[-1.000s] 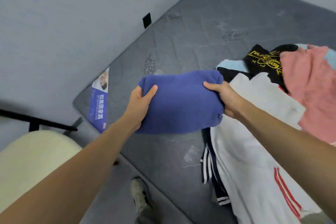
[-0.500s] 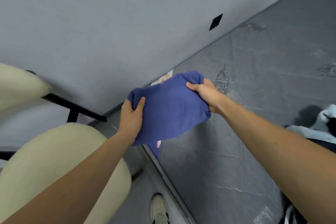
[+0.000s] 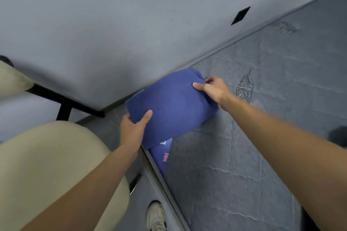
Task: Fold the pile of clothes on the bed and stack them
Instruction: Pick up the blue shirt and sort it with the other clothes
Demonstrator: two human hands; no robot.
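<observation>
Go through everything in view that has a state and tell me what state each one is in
Folded blue fleece garment: folded, held at the grey mattress's corner.
Left hand: grip on the garment's near edge, thumb on top.
Right hand: grip on its far edge.
Grey mattress: bare, creased surface.
Blue printed label: partly covered by the garment.

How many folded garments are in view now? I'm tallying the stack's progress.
1: the folded blue garment at the mattress corner, the left hand in a grip on its near edge and the right hand on its far edge. Others may lie out of frame.
</observation>
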